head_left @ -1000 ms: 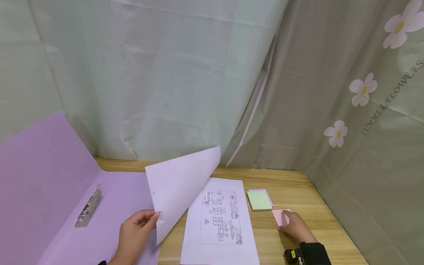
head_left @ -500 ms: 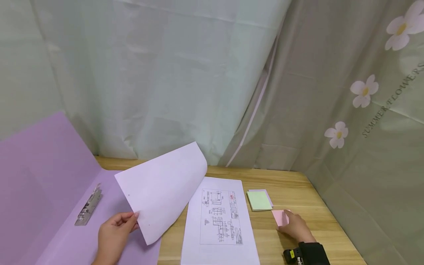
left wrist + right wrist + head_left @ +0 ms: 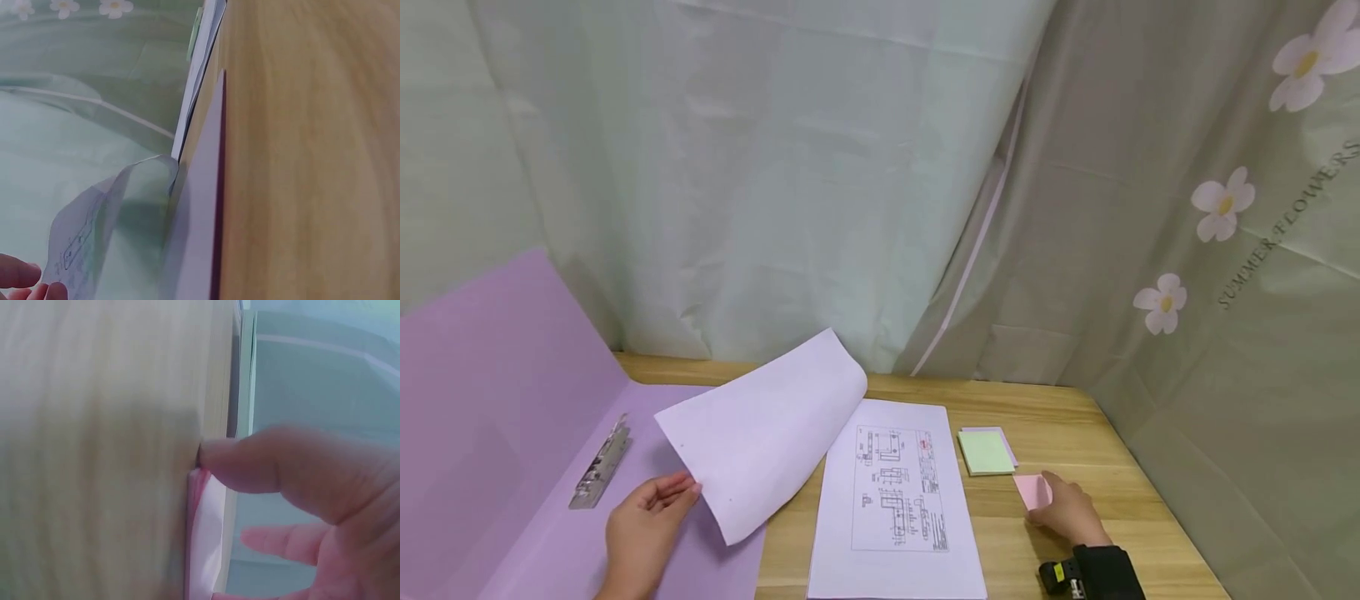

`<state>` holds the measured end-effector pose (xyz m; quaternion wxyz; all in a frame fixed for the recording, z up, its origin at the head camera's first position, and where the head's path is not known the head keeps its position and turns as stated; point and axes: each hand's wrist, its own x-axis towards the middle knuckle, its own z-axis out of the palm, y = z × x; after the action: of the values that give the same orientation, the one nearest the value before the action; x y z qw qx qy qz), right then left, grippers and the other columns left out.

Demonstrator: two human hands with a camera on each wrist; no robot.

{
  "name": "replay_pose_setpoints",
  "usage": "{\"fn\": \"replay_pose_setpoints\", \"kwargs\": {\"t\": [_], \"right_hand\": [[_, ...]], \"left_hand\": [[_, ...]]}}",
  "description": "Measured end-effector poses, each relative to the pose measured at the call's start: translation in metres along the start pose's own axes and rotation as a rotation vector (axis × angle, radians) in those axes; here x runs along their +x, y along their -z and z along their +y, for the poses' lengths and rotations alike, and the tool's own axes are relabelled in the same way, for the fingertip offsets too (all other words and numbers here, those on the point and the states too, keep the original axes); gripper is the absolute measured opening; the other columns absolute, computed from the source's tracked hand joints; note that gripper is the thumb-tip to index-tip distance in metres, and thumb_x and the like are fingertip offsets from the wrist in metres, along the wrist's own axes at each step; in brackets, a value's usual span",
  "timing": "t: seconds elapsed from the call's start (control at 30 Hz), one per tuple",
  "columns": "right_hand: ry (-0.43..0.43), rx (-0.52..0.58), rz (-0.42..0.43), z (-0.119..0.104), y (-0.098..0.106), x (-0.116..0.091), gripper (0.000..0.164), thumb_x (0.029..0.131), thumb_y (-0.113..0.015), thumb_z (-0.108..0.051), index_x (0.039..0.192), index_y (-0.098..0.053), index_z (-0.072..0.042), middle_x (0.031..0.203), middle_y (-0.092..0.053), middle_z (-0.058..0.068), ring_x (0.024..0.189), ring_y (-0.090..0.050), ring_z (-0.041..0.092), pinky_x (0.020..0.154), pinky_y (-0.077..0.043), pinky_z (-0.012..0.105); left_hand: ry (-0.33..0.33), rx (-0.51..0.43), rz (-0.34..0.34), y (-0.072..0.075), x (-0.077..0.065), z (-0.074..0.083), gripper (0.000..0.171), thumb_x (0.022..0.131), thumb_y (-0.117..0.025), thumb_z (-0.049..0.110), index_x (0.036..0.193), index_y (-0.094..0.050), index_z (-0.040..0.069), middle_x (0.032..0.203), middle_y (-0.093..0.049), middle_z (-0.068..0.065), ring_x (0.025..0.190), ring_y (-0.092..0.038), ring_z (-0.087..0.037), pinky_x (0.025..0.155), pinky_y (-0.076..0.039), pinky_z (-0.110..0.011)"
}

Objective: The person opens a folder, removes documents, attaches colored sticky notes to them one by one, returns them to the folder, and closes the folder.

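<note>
My left hand point(image 3: 643, 529) pinches the left edge of a sheet of paper point(image 3: 767, 437) between thumb and fingers. The sheet is bowed, with its blank side up in the head view; in the left wrist view a drawing shows on its underside. It hangs over the right part of an open lilac file folder point(image 3: 707, 575) with a metal clip point(image 3: 602, 467). To its right lies a paper stack point(image 3: 895, 575) topped by a technical drawing. At the right, my right hand point(image 3: 1071, 508) grips a pink sticky note pad point(image 3: 1032, 492) on the table, thumb at its near edge.
Behind the pink pad, a light green sticky note pad point(image 3: 987, 452) lies over a lilac one point(image 3: 1012, 450). The folder's raised cover point(image 3: 490, 400) leans up at the left. A curtain point(image 3: 775, 183) closes off the back and right of the wooden table point(image 3: 1022, 400).
My left hand has moved left and slightly lower, drawing the sheet off the paper stack and over the folder. The right hand stays at the pink sticky note pad.
</note>
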<state>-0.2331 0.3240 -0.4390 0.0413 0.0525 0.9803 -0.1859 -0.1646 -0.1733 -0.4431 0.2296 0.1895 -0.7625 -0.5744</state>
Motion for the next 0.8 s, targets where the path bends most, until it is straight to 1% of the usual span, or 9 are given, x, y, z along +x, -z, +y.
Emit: {"fn": "replay_pose_setpoints", "kwargs": {"t": [0.07,0.13,0.23,0.33,0.5,0.63,0.7,0.8], "right_hand": [[-0.007,-0.008,0.004,0.001,0.0,0.0,0.075,0.059,-0.074,-0.018,0.119,-0.043,0.014,0.1,-0.054,0.03,0.087,-0.049,0.038,0.077,-0.042,0.05],[-0.011,-0.014,0.015,0.001,0.0,0.0,0.075,0.057,-0.074,-0.019,0.115,-0.042,0.016,0.092,-0.054,0.027,0.081,-0.048,0.035,0.072,-0.043,0.046],[-0.017,-0.013,0.036,0.002,0.0,-0.001,0.075,0.056,-0.074,-0.019,0.112,-0.041,0.017,0.085,-0.052,0.023,0.076,-0.047,0.032,0.067,-0.042,0.041],[-0.023,-0.004,0.05,0.003,0.001,-0.002,0.072,0.055,-0.073,-0.019,0.11,-0.041,0.016,0.082,-0.051,0.021,0.075,-0.046,0.032,0.065,-0.04,0.038],[-0.027,0.051,0.051,0.002,0.001,-0.002,0.071,0.058,-0.073,-0.015,0.112,-0.04,0.018,0.085,-0.049,0.023,0.077,-0.046,0.033,0.067,-0.042,0.04],[-0.014,0.082,0.055,0.0,0.002,-0.002,0.069,0.061,-0.073,-0.012,0.112,-0.039,0.02,0.087,-0.048,0.025,0.08,-0.047,0.034,0.068,-0.044,0.042],[-0.004,0.078,0.062,0.0,0.002,-0.002,0.067,0.062,-0.072,-0.011,0.112,-0.04,0.02,0.087,-0.049,0.025,0.081,-0.046,0.035,0.068,-0.044,0.043],[0.013,0.078,0.071,-0.002,0.003,-0.003,0.066,0.062,-0.072,-0.011,0.113,-0.042,0.018,0.09,-0.051,0.025,0.083,-0.047,0.034,0.07,-0.044,0.044]], "left_hand": [[0.01,-0.014,0.021,-0.001,0.006,-0.012,0.03,0.075,-0.069,0.007,0.101,-0.061,-0.006,0.069,-0.058,0.026,0.064,-0.057,0.011,0.059,-0.046,-0.006],[0.025,-0.03,0.044,-0.002,0.012,-0.025,0.03,0.075,-0.069,0.006,0.102,-0.062,-0.004,0.07,-0.058,0.026,0.065,-0.058,0.009,0.06,-0.046,-0.007],[0.02,-0.043,0.076,-0.005,0.021,-0.049,0.03,0.075,-0.07,0.008,0.102,-0.063,-0.001,0.073,-0.062,0.021,0.067,-0.06,0.006,0.061,-0.046,-0.007],[0.01,-0.056,0.07,-0.006,0.023,-0.053,0.031,0.075,-0.07,0.009,0.104,-0.063,0.0,0.074,-0.063,0.019,0.068,-0.061,0.005,0.062,-0.047,-0.007],[-0.011,-0.082,0.039,-0.009,0.022,-0.052,0.032,0.076,-0.069,0.01,0.105,-0.063,0.0,0.075,-0.065,0.018,0.07,-0.062,0.005,0.064,-0.047,-0.008],[-0.049,-0.069,0.024,-0.011,0.019,-0.048,0.031,0.077,-0.069,0.009,0.105,-0.062,-0.002,0.074,-0.063,0.022,0.069,-0.061,0.006,0.063,-0.047,-0.007],[-0.071,-0.059,0.008,-0.01,0.016,-0.041,0.031,0.077,-0.068,0.009,0.105,-0.062,-0.003,0.073,-0.062,0.024,0.069,-0.06,0.007,0.062,-0.047,-0.007],[-0.084,-0.045,-0.031,-0.007,0.008,-0.022,0.031,0.078,-0.066,0.007,0.105,-0.06,-0.006,0.072,-0.06,0.026,0.068,-0.059,0.008,0.062,-0.046,-0.006]]}}
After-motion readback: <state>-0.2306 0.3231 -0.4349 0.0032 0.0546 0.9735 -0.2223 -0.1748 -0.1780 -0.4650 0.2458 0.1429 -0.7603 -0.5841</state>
